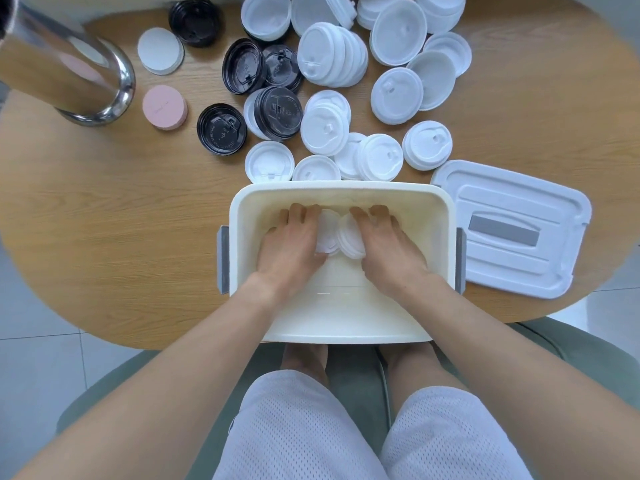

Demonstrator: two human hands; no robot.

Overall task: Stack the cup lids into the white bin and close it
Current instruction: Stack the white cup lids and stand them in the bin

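Cup lids in the white bin, gripped by both hands; loosening either grip could topple them.

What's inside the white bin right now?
Inside the white bin are the left hand and right hand, holding white cup lids between them. The hands cover part of the lids, so their number cannot be told.
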